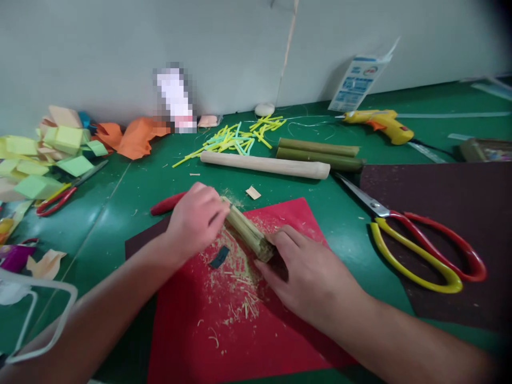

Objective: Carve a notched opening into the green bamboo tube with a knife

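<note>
A short, shaved piece of green bamboo lies slanted over a red sheet strewn with pale shavings. My left hand is closed round its upper end. My right hand grips its lower end, fingers curled round something hidden under them. A red handle sticks out left from behind my left hand. A small dark scrap lies on the sheet just below the bamboo.
Behind lie a pale wooden stick, two green bamboo rods and cut yellow strips. Big red-and-yellow scissors rest on a dark sheet at right; a yellow glue gun beyond. Folded coloured paper and smaller scissors sit left.
</note>
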A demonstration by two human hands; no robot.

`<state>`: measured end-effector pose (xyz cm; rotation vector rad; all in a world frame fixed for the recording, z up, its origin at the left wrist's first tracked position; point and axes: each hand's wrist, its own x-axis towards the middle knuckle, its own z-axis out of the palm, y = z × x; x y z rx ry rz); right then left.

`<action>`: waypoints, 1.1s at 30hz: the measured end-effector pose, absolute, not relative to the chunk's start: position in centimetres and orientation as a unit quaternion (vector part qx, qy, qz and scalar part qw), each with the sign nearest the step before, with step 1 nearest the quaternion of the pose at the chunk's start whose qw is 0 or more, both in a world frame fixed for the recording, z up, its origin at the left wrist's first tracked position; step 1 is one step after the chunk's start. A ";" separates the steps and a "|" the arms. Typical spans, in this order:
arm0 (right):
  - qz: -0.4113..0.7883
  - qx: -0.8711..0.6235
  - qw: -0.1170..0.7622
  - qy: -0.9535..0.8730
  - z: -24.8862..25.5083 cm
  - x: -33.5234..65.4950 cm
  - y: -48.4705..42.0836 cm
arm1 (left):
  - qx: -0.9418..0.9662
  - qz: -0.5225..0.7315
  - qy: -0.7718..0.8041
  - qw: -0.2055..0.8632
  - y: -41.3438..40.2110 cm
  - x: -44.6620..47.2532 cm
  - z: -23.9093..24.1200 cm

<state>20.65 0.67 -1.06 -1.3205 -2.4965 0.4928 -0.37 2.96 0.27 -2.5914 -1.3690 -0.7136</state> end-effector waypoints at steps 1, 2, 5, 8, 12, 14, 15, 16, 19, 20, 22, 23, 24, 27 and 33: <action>0.172 -0.456 0.133 -0.863 -1.1 20.7 0.7 | -0.877 -0.216 -0.427 0.046 3.0 -0.5 0.3; 0.173 -0.456 0.131 -0.863 -1.0 20.7 0.6 | -0.893 -0.199 -0.403 0.031 3.0 -0.6 0.2; 0.170 -0.456 0.140 -0.863 -1.0 20.6 0.6 | -0.884 -0.217 -0.413 0.035 3.2 -1.3 0.1; 0.169 -0.455 0.144 -0.862 -0.9 20.6 0.6 | -0.843 -0.254 -0.471 0.051 3.4 -1.7 0.0; 0.188 -0.454 0.130 -0.861 -0.9 20.6 0.7 | -0.881 -0.245 -0.405 0.010 3.1 -1.1 0.2; 0.196 -0.456 0.129 -0.859 -1.0 20.6 0.8 | -0.888 -0.240 -0.392 0.013 3.1 -0.9 0.3; 0.196 -0.457 0.130 -0.858 -1.0 20.6 0.8 | -0.883 -0.238 -0.403 0.024 3.1 -0.8 0.3; 0.195 -0.458 0.131 -0.857 -1.0 20.6 0.8 | -0.874 -0.239 -0.422 0.037 3.0 -0.8 0.3; 0.194 -0.456 0.132 -0.858 -1.1 20.6 0.7 | -0.863 -0.225 -0.452 0.031 2.7 -0.6 0.2; 0.195 -0.457 0.130 -0.858 -1.1 20.6 0.7 | -0.871 -0.212 -0.443 0.012 2.5 -0.5 0.2; 0.194 -0.459 0.129 -0.858 -1.1 20.6 0.6 | -0.880 -0.198 -0.432 -0.018 2.2 -0.3 0.1; 0.191 -0.461 0.130 -0.857 -1.0 20.6 0.6 | -0.875 -0.201 -0.439 -0.022 2.1 -0.2 0.1; 0.186 -0.463 0.132 -0.857 -1.0 20.6 0.6 | -0.865 -0.209 -0.455 -0.018 2.1 -0.1 0.1; 0.178 -0.461 0.135 -0.859 -1.0 20.7 0.5 | -0.859 -0.203 -0.471 -0.013 2.1 0.1 0.2; 0.176 -0.462 0.139 -0.858 -1.1 20.6 0.5 | -0.858 -0.206 -0.469 -0.021 1.9 0.2 0.1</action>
